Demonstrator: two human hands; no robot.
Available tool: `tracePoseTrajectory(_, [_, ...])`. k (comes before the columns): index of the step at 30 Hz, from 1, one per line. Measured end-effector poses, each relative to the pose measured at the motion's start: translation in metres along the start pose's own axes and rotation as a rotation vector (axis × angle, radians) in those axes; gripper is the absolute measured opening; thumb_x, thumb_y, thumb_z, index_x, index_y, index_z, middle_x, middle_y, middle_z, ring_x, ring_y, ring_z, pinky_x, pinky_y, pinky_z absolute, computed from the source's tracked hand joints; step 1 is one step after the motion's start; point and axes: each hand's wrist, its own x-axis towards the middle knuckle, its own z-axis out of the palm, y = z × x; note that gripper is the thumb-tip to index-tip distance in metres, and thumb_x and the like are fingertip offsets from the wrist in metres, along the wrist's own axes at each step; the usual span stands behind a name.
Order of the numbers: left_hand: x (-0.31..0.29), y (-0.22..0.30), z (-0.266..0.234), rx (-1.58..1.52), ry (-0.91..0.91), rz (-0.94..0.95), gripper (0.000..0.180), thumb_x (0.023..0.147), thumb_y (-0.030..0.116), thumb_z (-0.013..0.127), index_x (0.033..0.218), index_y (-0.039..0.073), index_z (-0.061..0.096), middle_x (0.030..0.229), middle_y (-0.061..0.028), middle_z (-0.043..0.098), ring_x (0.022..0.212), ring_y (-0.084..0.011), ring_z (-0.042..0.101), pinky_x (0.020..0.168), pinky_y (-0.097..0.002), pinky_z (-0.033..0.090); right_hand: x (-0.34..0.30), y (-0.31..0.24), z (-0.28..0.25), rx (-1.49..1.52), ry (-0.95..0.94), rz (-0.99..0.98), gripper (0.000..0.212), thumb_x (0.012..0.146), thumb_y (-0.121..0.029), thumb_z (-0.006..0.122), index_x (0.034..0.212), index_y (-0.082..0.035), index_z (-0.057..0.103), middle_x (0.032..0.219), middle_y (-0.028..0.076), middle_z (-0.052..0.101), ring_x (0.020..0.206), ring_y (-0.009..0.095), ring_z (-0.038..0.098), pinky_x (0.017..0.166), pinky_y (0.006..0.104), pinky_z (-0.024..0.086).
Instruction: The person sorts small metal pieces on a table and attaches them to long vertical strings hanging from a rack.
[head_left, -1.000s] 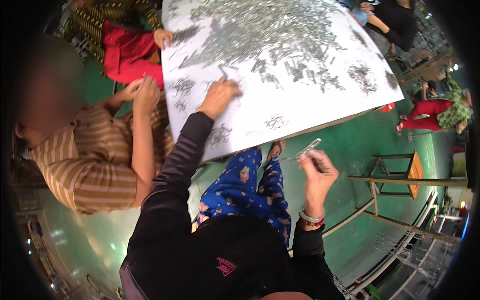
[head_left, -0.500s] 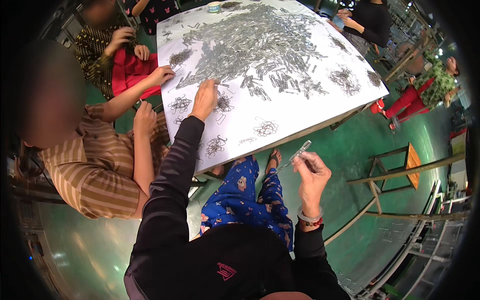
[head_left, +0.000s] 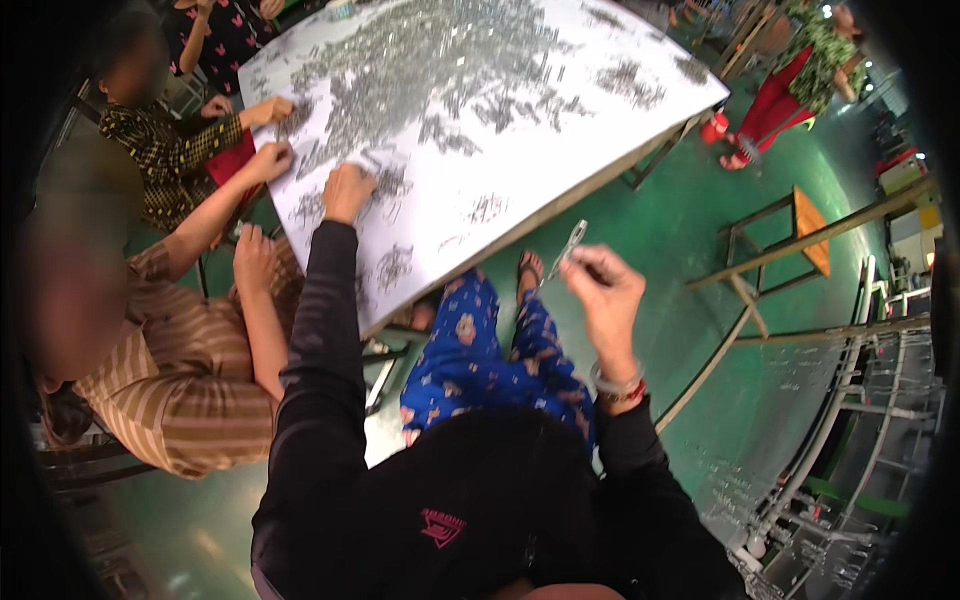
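My left hand (head_left: 347, 193) reaches over the near left part of a white table (head_left: 520, 185), its fingers bunched at a small pile of dark bent wire pieces (head_left: 392, 183). What the fingertips pinch there, if anything, is hidden. My right hand (head_left: 608, 290) is off the table's near edge, in the air above the floor. Between its thumb and fingers it pinches a slim, shiny metal clip (head_left: 577, 236) with a long loop, tilted up and away; a thin end shows below the fingers.
A large heap of grey metal clips (head_left: 420, 70) covers the far table. More wire piles (head_left: 487, 209) lie nearer. At my left, a person in a striped shirt (head_left: 205, 390) has a hand (head_left: 268, 160) at the table edge. A wooden stool (head_left: 808, 232) and rails stand to the right.
The whole view has shifted, moving the table up and left in it. The far-left person's hand has come down onto the table edge. My right hand still pinches the metal clip.
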Motion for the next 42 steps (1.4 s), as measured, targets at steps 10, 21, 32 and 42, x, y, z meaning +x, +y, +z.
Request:
tracePoseTrajectory(10, [-0.051, 0.094, -0.024, -0.193, -0.091, 0.300, 0.021, 0.076, 0.016, 0.063, 0.090, 0.000, 0.067, 0.082, -0.0159, 0.067, 0.075, -0.0258, 0.066, 0.068, -0.0360, 0.051, -0.005, 0.017, -0.001, 0.051, 0.018, -0.067, 0.011, 0.074, 0.007, 0.067, 0.083, 0.003, 0.065, 0.076, 0.001, 0.060, 0.070, 0.005, 0.056, 0.062, 0.0188, 0.045])
tracePoseTrajectory(21, [-0.170, 0.213, -0.041, -1.208, -0.411, 0.381, 0.008, 0.083, 0.002, 0.063, 0.090, -0.002, 0.064, 0.096, -0.0057, 0.060, 0.088, -0.0128, 0.060, 0.080, -0.0251, 0.049, -0.010, 0.031, 0.001, 0.057, 0.050, -0.078, 0.012, 0.073, 0.007, 0.066, 0.084, 0.002, 0.065, 0.075, 0.000, 0.058, 0.066, 0.006, 0.049, 0.061, 0.0190, 0.042])
tracePoseTrajectory(32, [-0.181, 0.229, -0.036, -1.171, -0.278, 0.333, 0.013, 0.087, 0.007, 0.058, 0.094, -0.004, 0.056, 0.091, -0.0114, 0.067, 0.086, -0.0148, 0.063, 0.077, -0.0291, 0.050, -0.009, 0.050, -0.002, -0.214, 0.107, -0.261, 0.017, 0.071, 0.008, 0.066, 0.087, 0.003, 0.063, 0.077, 0.005, 0.059, 0.068, 0.010, 0.052, 0.064, 0.0225, 0.043])
tracePoseTrajectory(42, [-0.169, 0.234, 0.005, -1.327, -0.293, 0.310, 0.006, 0.087, 0.001, 0.057, 0.090, -0.001, 0.052, 0.084, -0.0101, 0.064, 0.080, -0.0153, 0.063, 0.072, -0.0269, 0.050, 0.122, 0.094, -0.054, 0.263, 0.025, 0.026, 0.043, 0.098, -0.023, 0.036, 0.130, 0.005, 0.042, 0.107, 0.018, 0.060, 0.097, 0.021, 0.058, 0.088, 0.0327, 0.045])
